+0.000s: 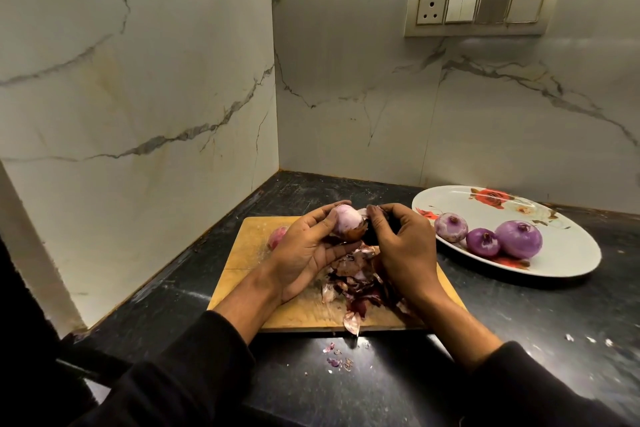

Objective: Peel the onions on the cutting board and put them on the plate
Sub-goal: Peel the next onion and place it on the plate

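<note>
Above the cutting board, at the middle of my view, I have the onion lifted clear of the wood so the skins drop onto the board rather than the counter. My left hand cradles it from nine o'clock, fingers curled round its back and thumb over the top, turning the bare pale side up; a brown patch of skin clings to its lower edge at about five o'clock. My right hand comes in from three o'clock with fingertips drawn together at the onion's top, and I judge they pinch a flap of skin there, though the flap itself is mostly hidden behind the knuckles. Neither hand is slack: both are closed on something.

Under my wrists lies the heap of peels, spilling toward six o'clock, with a few scraps on the dark counter. Another unpeeled onion waits on the board at nine o'clock, partly behind my left hand. At two to three o'clock, well apart from the board, the flowered plate holds three peeled onions grouped near its middle, so I reckon the job is past halfway.
</note>
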{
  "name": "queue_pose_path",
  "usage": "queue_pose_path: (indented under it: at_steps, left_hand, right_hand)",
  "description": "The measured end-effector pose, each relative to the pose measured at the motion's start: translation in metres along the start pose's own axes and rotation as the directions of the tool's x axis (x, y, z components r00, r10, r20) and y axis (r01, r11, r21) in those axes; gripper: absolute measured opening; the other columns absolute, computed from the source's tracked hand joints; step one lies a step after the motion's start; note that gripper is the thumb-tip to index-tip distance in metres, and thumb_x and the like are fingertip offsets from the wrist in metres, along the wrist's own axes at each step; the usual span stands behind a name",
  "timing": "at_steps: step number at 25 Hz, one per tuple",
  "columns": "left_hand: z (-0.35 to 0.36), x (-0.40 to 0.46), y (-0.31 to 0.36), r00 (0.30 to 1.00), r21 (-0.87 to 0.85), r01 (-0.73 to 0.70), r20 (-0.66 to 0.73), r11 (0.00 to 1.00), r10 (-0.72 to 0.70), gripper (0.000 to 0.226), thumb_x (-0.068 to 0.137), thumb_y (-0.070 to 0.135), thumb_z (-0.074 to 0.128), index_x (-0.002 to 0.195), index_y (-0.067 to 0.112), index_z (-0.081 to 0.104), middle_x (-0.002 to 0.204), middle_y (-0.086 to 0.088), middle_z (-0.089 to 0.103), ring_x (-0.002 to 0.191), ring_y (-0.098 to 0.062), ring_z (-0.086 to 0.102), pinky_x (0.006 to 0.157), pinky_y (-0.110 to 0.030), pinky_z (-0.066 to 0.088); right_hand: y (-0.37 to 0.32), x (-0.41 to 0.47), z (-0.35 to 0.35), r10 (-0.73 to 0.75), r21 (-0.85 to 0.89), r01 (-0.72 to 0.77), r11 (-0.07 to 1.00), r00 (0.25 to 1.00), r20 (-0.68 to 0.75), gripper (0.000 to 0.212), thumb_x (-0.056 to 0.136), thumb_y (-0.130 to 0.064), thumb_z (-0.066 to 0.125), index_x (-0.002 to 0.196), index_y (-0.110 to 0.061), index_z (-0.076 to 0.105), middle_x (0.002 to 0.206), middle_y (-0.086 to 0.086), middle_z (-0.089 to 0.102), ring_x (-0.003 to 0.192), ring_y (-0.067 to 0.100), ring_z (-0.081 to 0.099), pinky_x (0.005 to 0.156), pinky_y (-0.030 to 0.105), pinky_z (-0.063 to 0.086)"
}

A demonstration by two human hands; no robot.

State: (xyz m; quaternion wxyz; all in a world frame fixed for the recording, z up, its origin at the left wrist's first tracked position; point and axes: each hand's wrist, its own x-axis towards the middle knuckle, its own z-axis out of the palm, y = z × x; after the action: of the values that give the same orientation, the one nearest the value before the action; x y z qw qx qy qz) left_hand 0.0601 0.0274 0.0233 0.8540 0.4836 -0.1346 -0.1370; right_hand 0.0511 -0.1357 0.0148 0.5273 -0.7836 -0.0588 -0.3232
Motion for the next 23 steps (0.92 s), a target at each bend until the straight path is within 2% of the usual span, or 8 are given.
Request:
queue_pose_path:
  at_steps: [4, 9, 11, 13, 15, 18, 20, 23]
  left_hand:
    - [0.000, 0.000, 0.000, 1.000, 0.022, -0.010, -0.003, 1.000, 0.010, 0.041, 0.092, 0.017, 0.059, 0.131, 0.003, 0.058, 0.127, -0.022, 0.066, 0.115, -0.034, 0.066, 0.091, -0.041, 0.060]
    - [-0.001, -0.002, 0.004, 0.999, -0.133, 0.014, 0.047, 0.991, -0.007, 0.040, 0.092, 0.013, 0.058, 0.130, 0.002, 0.058, 0.130, -0.026, 0.063, 0.114, -0.038, 0.066, 0.092, -0.044, 0.058]
    - [0.000, -0.002, 0.004, 1.000, -0.110, -0.006, 0.023, 0.994, 0.009, 0.042, 0.091, 0.012, 0.059, 0.130, 0.000, 0.057, 0.126, -0.024, 0.065, 0.110, -0.035, 0.068, 0.091, -0.044, 0.059]
    - [0.000, -0.001, 0.004, 0.999, -0.091, -0.043, -0.036, 0.995, 0.040, 0.045, 0.087, 0.013, 0.062, 0.130, -0.001, 0.054, 0.123, -0.023, 0.066, 0.107, -0.033, 0.070, 0.088, -0.044, 0.061]
    - [0.000, -0.001, 0.005, 0.994, -0.115, -0.063, -0.097, 0.991, 0.052, 0.051, 0.083, 0.013, 0.067, 0.130, -0.001, 0.051, 0.122, -0.024, 0.066, 0.106, -0.032, 0.071, 0.085, -0.043, 0.062]
    - [-0.002, 0.000, 0.004, 0.988, -0.123, -0.066, -0.147, 0.990, 0.048, 0.058, 0.081, 0.015, 0.070, 0.131, -0.002, 0.047, 0.117, -0.023, 0.070, 0.108, -0.033, 0.070, 0.085, -0.044, 0.062]
    - [-0.001, 0.000, 0.003, 0.987, -0.108, -0.063, -0.156, 0.992, 0.046, 0.060, 0.080, 0.017, 0.070, 0.132, 0.000, 0.045, 0.115, -0.022, 0.070, 0.107, -0.032, 0.071, 0.085, -0.044, 0.062]
    - [-0.001, 0.000, 0.001, 0.989, -0.065, -0.069, -0.134, 0.996, 0.060, 0.058, 0.079, 0.015, 0.069, 0.133, 0.008, 0.047, 0.127, -0.023, 0.063, 0.106, -0.030, 0.071, 0.085, -0.039, 0.062]
  right_hand:
    - [0.002, 0.000, 0.001, 0.019, 0.013, -0.019, 1.000, 1.000, 0.016, 0.017, 0.098, -0.026, 0.062, 0.095, -0.014, 0.074, 0.080, -0.004, 0.072, 0.074, 0.010, 0.069, 0.069, 0.042, 0.060]
    - [0.006, 0.006, 0.000, 0.182, 0.183, -0.177, 0.967, 0.983, -0.012, 0.020, 0.101, -0.024, 0.057, 0.093, -0.012, 0.071, 0.085, 0.008, 0.073, 0.078, 0.019, 0.072, 0.073, 0.046, 0.062]
    - [0.005, 0.006, -0.003, 0.101, 0.045, -0.101, 0.994, 0.995, 0.001, 0.017, 0.099, -0.021, 0.059, 0.096, -0.014, 0.074, 0.084, 0.001, 0.074, 0.079, 0.015, 0.072, 0.074, 0.045, 0.061]
    - [-0.002, 0.002, -0.004, -0.001, -0.111, 0.006, 0.994, 0.999, 0.045, 0.019, 0.094, -0.013, 0.061, 0.105, -0.014, 0.077, 0.090, -0.003, 0.076, 0.082, 0.007, 0.071, 0.077, 0.035, 0.061]
    - [-0.005, -0.001, -0.005, -0.046, -0.176, 0.058, 0.983, 0.996, 0.072, 0.024, 0.090, -0.008, 0.062, 0.109, -0.013, 0.077, 0.095, -0.002, 0.077, 0.084, 0.003, 0.069, 0.079, 0.021, 0.058]
    - [-0.006, -0.002, -0.005, -0.068, -0.208, 0.092, 0.974, 0.990, 0.121, 0.020, 0.091, -0.014, 0.068, 0.109, -0.014, 0.076, 0.097, -0.004, 0.077, 0.083, -0.003, 0.067, 0.073, 0.005, 0.049]
    - [-0.009, -0.004, -0.005, -0.094, -0.190, 0.120, 0.974, 0.985, 0.144, 0.019, 0.092, -0.021, 0.069, 0.110, -0.017, 0.076, 0.098, -0.007, 0.076, 0.084, -0.005, 0.066, 0.073, 0.005, 0.049]
    - [-0.015, -0.006, -0.004, -0.111, -0.045, 0.120, 0.992, 0.982, 0.154, 0.023, 0.093, -0.025, 0.068, 0.115, -0.019, 0.073, 0.102, -0.009, 0.075, 0.089, -0.005, 0.068, 0.076, 0.013, 0.055]
